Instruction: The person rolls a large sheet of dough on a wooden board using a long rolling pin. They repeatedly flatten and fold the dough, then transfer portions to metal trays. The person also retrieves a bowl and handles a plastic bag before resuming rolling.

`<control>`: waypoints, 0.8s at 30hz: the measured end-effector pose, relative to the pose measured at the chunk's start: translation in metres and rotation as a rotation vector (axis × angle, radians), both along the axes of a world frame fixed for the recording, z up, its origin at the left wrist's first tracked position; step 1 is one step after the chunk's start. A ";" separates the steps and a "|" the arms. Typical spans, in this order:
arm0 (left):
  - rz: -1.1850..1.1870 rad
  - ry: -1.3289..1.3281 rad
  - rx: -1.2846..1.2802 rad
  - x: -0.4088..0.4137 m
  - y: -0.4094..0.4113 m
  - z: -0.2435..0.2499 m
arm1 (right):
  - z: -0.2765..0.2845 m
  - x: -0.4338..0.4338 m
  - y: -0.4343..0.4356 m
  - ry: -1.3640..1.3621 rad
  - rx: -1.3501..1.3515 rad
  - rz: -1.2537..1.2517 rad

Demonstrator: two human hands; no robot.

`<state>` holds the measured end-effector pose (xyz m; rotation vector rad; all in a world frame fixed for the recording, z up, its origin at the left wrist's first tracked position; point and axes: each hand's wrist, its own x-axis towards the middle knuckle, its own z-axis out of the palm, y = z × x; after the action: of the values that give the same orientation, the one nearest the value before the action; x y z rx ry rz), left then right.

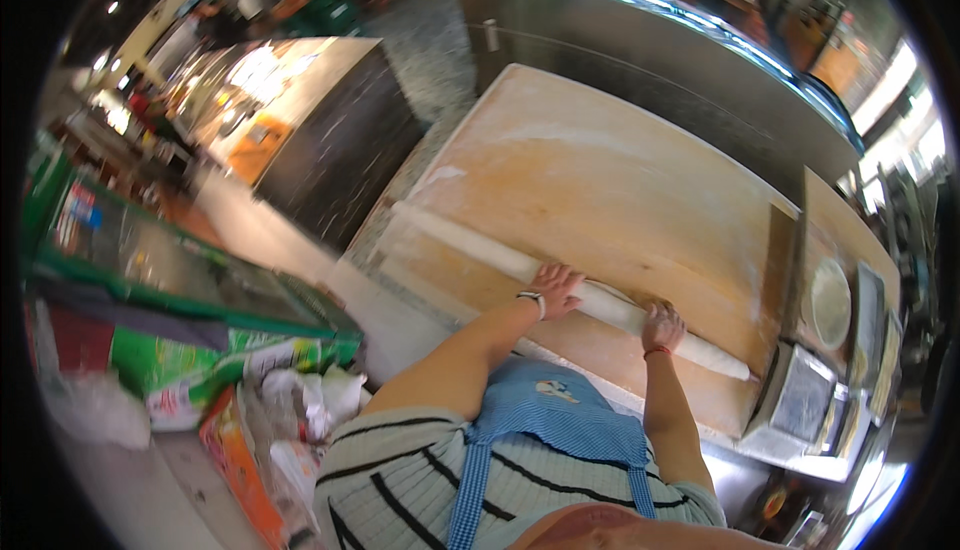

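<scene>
A long, pale roll of floured dough (472, 244) lies across the near part of a large floured wooden board (600, 152). It seems wound around a rod, whose thin tip shows at the right end. My left hand (556, 290) rests on top of the roll near its middle, fingers spread, a band at the wrist. My right hand (664, 326) lies over the roll further right, floury, fingers curved over it; a red cord circles that wrist. A thin edge, perhaps of dough, shows just beyond the roll between the hands.
A metal-sided counter (637, 70) stands behind the board. On the right are a white bowl (830, 304) and several metal trays (804, 392). A dark-sided counter (345, 145) stands at the left, with a green-framed case (187, 272) and bags (180, 377) nearer. People are in the background.
</scene>
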<state>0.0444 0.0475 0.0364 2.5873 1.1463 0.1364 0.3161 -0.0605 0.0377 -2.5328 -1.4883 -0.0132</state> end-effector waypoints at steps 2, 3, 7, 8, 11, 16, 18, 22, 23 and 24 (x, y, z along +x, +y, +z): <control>0.013 0.006 0.001 -0.005 0.000 -0.004 | 0.006 -0.008 0.003 0.018 -0.042 0.026; -0.009 0.000 0.009 -0.003 0.002 -0.003 | 0.005 -0.004 0.003 0.007 -0.023 0.013; 0.004 0.032 0.004 -0.004 0.001 -0.007 | 0.002 -0.004 0.005 -0.009 -0.035 0.024; 0.012 0.021 0.027 -0.005 0.000 -0.009 | 0.002 -0.005 0.006 -0.007 -0.032 0.028; -0.001 0.018 -0.022 0.001 0.005 0.002 | -0.006 0.004 0.006 -0.014 -0.014 0.022; 0.006 0.009 -0.047 0.002 0.007 0.009 | -0.004 0.005 0.010 0.020 -0.035 0.021; -0.003 0.007 -0.076 0.003 0.009 0.015 | -0.003 0.005 0.012 0.026 -0.047 0.014; 0.009 0.013 -0.074 0.005 0.013 0.011 | -0.004 0.006 0.014 0.025 -0.013 0.020; 0.016 0.018 -0.068 0.006 0.014 0.011 | -0.004 0.007 0.016 0.026 -0.006 0.024; 0.023 0.025 -0.064 0.007 0.015 0.010 | -0.005 0.007 0.017 0.029 -0.001 0.028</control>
<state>0.0512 0.0622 0.0465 2.5268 1.1702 0.0716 0.3230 -0.0433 0.0331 -2.5022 -1.5127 0.0280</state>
